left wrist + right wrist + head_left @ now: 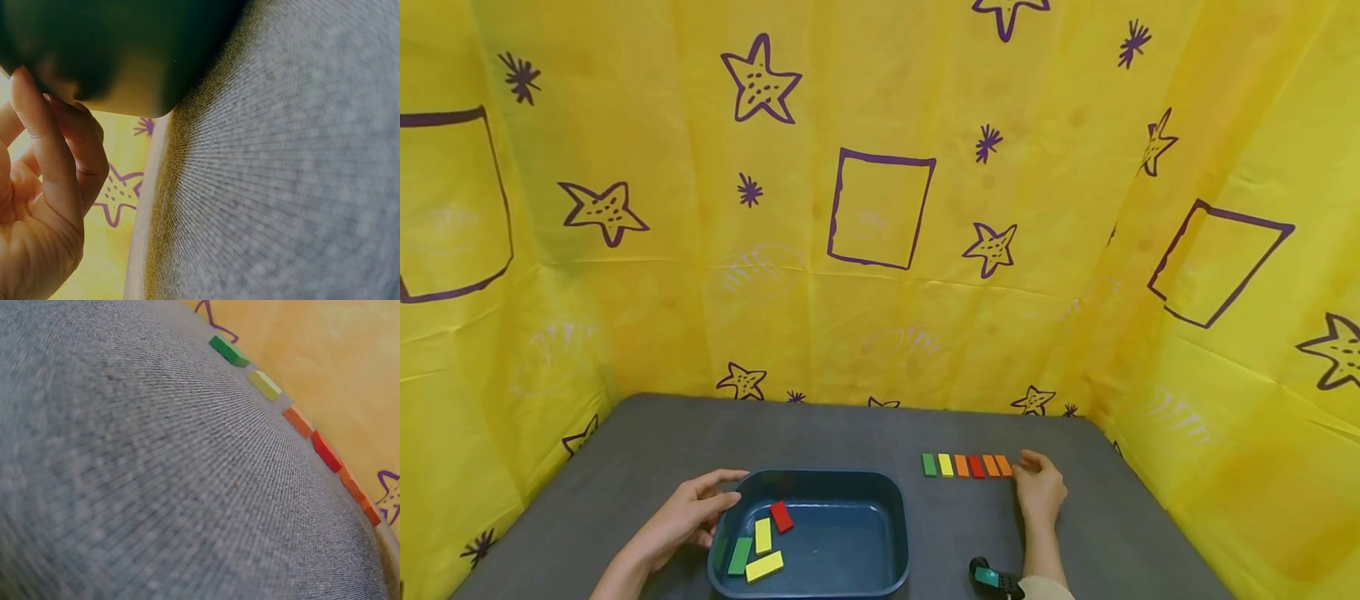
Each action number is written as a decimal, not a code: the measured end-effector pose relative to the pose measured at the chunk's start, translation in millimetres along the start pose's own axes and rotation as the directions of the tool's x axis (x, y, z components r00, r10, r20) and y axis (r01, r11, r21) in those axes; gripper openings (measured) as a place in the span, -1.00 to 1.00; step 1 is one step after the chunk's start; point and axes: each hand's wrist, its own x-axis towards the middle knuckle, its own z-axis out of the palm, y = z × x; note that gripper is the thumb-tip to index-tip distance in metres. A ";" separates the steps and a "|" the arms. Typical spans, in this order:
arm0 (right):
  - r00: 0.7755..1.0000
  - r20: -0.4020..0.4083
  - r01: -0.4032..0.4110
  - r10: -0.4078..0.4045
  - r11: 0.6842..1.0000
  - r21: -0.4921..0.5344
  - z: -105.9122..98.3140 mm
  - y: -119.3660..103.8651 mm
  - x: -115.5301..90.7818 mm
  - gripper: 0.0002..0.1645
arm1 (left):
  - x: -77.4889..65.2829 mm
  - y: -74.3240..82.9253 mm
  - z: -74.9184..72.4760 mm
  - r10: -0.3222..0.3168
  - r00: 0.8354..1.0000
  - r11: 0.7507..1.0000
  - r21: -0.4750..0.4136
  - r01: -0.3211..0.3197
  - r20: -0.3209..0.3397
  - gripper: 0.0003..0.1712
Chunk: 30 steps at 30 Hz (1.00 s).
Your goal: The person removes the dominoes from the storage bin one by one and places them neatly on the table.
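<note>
My left hand (688,515) holds the left rim of a dark blue plastic tub (842,477), thumb at the top edge. In the left wrist view, its fingers (40,134) meet the tub's edge. Two yellow blocks (763,536), a green block (740,556) and a red block (781,517) lie in the tub's left half. My right hand (1040,487) is at the right end of a row of flat blocks, its curled fingertips beside the last orange block (1003,466); whether they pinch it is unclear. The right wrist view barely shows this hand.
The row runs green (929,465), yellow (946,465), orange (962,466), red (976,467), then two orange. A black device with a teal screen (988,577) sits by the right wrist. Grey cloth covers the table (820,433); yellow patterned curtains (880,333) surround it.
</note>
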 end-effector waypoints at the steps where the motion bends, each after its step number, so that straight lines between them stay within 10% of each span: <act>1: 1.000 0.001 -0.002 0.002 1.000 0.002 0.3 -1.5 -0.1 -0.65 | -0.3 -0.1 -0.4 0.000 1.000 1.000 0.000 0.000 0.001 -0.27; 17: 0.982 0.169 -0.139 0.089 0.939 0.315 -13.6 -48.5 2.1 -0.57 | -1.6 0.7 -0.4 0.010 1.000 1.000 -0.023 -0.009 0.009 -0.26; 30: 0.963 0.266 -0.104 -0.047 0.844 0.527 -17.3 -107.1 -15.0 -0.57 | -1.1 -0.2 -0.2 0.023 1.000 1.000 -0.018 -0.023 0.013 -0.28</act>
